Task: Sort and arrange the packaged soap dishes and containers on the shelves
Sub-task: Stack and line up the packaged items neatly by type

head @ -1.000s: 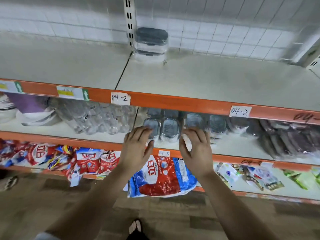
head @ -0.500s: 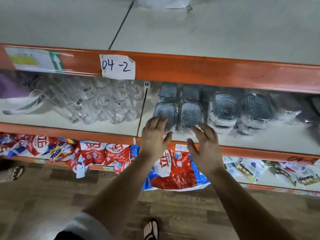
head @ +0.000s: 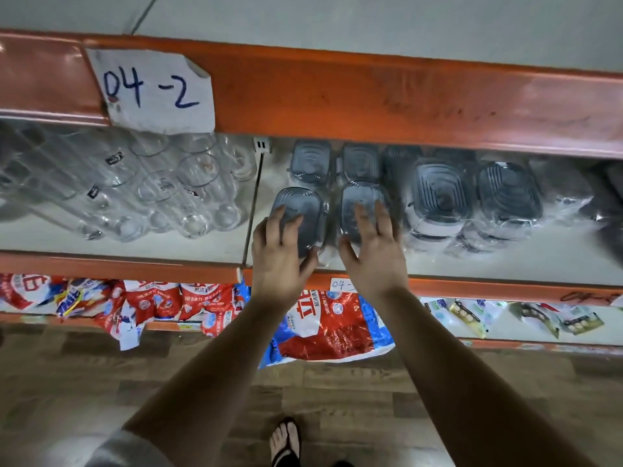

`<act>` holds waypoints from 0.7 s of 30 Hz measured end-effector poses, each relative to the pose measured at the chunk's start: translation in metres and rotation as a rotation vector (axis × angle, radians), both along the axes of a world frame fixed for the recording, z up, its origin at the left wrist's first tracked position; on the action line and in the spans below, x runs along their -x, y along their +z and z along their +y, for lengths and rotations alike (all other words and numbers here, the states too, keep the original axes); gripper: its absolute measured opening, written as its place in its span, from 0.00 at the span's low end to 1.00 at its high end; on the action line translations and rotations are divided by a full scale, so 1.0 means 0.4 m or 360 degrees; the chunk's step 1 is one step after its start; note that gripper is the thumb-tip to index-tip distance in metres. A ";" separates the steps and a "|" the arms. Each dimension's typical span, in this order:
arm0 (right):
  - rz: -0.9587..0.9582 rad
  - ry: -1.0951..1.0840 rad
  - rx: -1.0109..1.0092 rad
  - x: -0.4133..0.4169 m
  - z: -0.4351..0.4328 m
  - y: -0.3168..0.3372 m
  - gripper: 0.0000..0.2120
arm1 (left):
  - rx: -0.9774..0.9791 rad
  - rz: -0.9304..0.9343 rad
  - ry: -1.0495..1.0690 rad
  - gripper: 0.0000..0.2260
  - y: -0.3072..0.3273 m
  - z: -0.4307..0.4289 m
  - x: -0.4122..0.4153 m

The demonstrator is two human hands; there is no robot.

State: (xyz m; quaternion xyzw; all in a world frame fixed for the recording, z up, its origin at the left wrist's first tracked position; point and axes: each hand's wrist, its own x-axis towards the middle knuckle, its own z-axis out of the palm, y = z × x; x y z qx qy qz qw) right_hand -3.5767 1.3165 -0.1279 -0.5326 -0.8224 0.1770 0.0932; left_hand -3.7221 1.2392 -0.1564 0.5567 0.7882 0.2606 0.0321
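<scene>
Two small grey-lidded soap dishes wrapped in clear plastic stand side by side at the front of the middle shelf (head: pixel 488 261). My left hand (head: pixel 278 261) lies over the left soap dish (head: pixel 300 205), fingers curved on its lid and thumb hooked round its front end. My right hand (head: pixel 374 257) rests on the right soap dish (head: pixel 359 200) with straight, spread fingers, thumb beside its front left corner. Behind them sit more small dishes (head: pixel 310 160). To the right are two larger wrapped containers (head: pixel 438 197) with grey lids and white bases.
Clear drinking glasses (head: pixel 151 193) lie in rows on the left half of the same shelf. The orange beam (head: pixel 371 96) of the shelf above, with a "04-2" label (head: pixel 151 89), hangs just over the dishes. Red detergent bags (head: pixel 323 325) fill the shelf below. My sandalled foot (head: pixel 286 439) stands on the floor.
The view has moved down and closer to the middle shelf. Both hands have reached forward from the shelf edge and landed on the two front soap dishes.
</scene>
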 end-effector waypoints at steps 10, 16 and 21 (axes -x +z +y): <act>0.0060 -0.0238 -0.0140 0.035 0.009 -0.032 0.24 | -0.0028 -0.0111 -0.0009 0.26 0.006 -0.047 0.004; 0.0348 -0.0118 -0.0241 -0.005 -0.068 -0.009 0.19 | -0.0072 -0.0092 -0.0041 0.26 0.037 -0.109 -0.015; 0.0419 -0.0092 -0.0210 -0.078 -0.161 0.052 0.20 | -0.0128 -0.0037 -0.0113 0.25 0.105 -0.186 -0.047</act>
